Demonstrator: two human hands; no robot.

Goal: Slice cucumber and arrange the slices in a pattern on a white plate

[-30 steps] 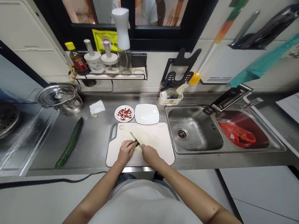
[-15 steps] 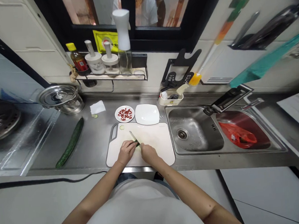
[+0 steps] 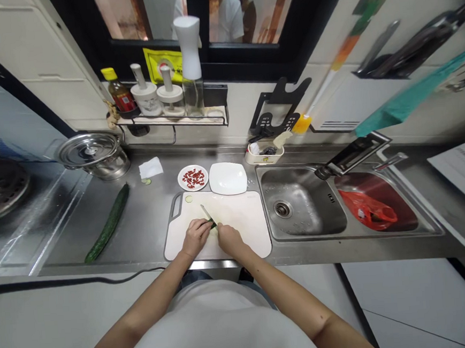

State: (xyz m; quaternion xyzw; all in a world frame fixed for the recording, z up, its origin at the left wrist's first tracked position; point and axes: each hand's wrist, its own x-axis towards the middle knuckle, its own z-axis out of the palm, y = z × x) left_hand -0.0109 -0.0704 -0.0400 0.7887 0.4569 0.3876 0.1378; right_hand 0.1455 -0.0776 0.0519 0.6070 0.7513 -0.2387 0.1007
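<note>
On the white cutting board (image 3: 244,226), my right hand (image 3: 230,239) is closed around the handle of a knife (image 3: 206,212), whose blade points up and to the left. My left hand (image 3: 196,236) has its fingers curled over a short dark green piece of cucumber (image 3: 213,225), right beside the blade. Much of that piece is hidden by my fingers and the knife. A pale cucumber slice (image 3: 188,199) lies near the board's top left corner. Off to the left, a whole cucumber (image 3: 108,222) rests on the steel counter.
Behind the board stand a plate of red chopped pieces (image 3: 193,177) and a white square plate (image 3: 228,178). A double sink (image 3: 303,200) with a red plastic bag (image 3: 368,211) is on the right. A lidded steel pot (image 3: 94,155) and white paper (image 3: 150,167) are at left.
Both hands stay at nearly the same spot on the board, with the knife and cucumber piece between them. The whole view has shifted very slightly.
</note>
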